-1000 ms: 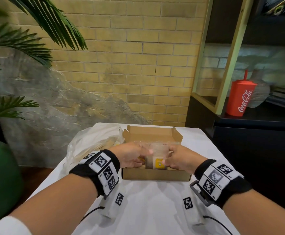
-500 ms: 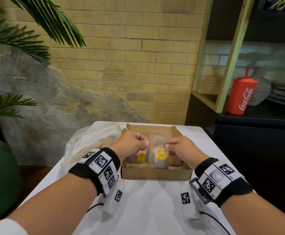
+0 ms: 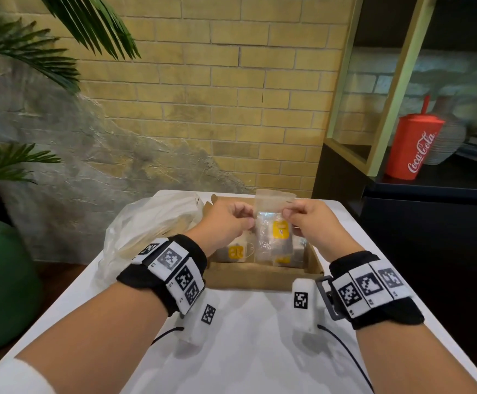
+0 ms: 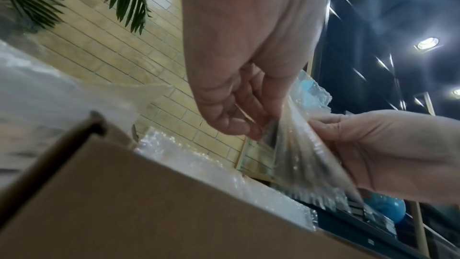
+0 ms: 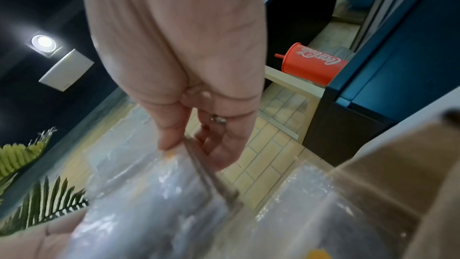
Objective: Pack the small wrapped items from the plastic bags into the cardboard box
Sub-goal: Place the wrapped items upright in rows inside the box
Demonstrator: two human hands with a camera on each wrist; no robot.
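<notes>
A white worktop [image 3: 248, 351] is seen running up to a yellow brick wall [image 3: 231, 81], part of it patched with grey plaster. Palm fronds [image 3: 61, 32] hang in from the upper left, and a green pot [image 3: 1, 285] is set on the floor just beside the worktop's left edge. To the right, a dark cabinet [image 3: 430, 237] is topped by a shelf where a red cup [image 3: 413, 146] is stood in front of a ribbed vase [image 3: 447, 135]. On the worktop, an open box [image 3: 260, 274] is placed at the far middle, with a crumpled plastic bag [image 3: 152, 231] touching its left side. Wrapped items [image 3: 235, 251] with yellow labels are laid inside the box. Above it, a clear pouch [image 3: 274, 231] is held upright, pinched at its top edge between the left hand [image 3: 226, 223] and the right hand [image 3: 314, 226], both with fingers curled onto the film. The far wall of the box is largely hidden behind the hands and pouch. Banded wrist cameras are worn on both forearms, their cables trailing over the worktop.
</notes>
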